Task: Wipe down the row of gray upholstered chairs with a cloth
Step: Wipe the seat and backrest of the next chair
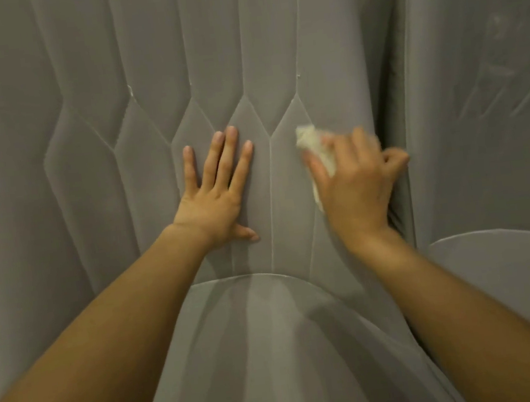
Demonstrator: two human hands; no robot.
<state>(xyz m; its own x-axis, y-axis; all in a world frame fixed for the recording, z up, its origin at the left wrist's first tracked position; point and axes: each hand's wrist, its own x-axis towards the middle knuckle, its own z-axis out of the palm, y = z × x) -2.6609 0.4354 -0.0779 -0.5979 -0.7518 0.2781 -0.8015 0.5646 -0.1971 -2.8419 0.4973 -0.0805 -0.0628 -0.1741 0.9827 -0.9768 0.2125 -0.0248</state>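
Note:
A gray upholstered chair fills the view, its quilted backrest [151, 81] stitched in long panels above the rounded seat cushion [274, 348]. My left hand [219, 189] lies flat on the middle of the backrest, fingers straight and spread. My right hand [353, 177] holds a small cream cloth [311, 144] against the backrest near its right edge; the fingers curl over it and look blurred. Most of the cloth is hidden under that hand.
A second gray chair [484, 109] stands directly to the right, its backrest showing pale smudges and its seat [502, 266] beside mine. A dark narrow gap [391, 120] separates the two backrests. A dark strip shows at the far left edge.

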